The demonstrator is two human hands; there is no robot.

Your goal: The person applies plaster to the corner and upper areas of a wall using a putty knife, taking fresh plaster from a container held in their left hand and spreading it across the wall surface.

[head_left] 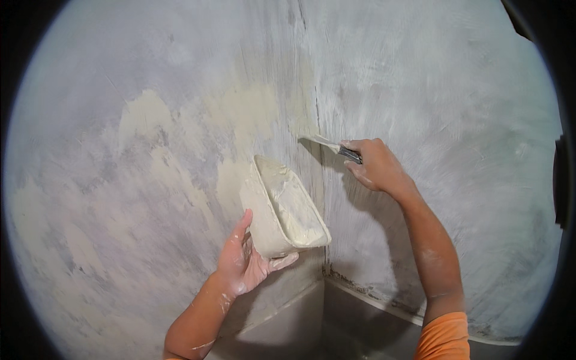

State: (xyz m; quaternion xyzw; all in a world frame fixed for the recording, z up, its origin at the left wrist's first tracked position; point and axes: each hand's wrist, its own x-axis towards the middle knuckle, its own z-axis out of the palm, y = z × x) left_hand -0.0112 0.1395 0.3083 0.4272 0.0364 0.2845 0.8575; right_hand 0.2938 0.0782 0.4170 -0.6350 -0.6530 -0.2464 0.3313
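A white plastic tub point(264, 207) of pale filler is tilted in front of the wall corner. My left hand point(246, 261) grips it from below and the left side, thumb up along its wall. Cream-coloured paste point(297, 210) coats the tub's inside. In my right hand point(375, 165) is a putty knife point(327, 144) with a dark handle, held by fingers and thumb. Its blade points left, at the wall near the corner line; I cannot tell whether it touches. Dried smears of filler mark both my hands and forearms.
Two grey, streaky walls meet at a corner crack point(317, 108). Fresh cream patches point(243, 111) spread over the left wall point(120, 210). Below, a pale ledge point(375, 300) runs along both walls above a darker lower surface. Dark objects edge the far right.
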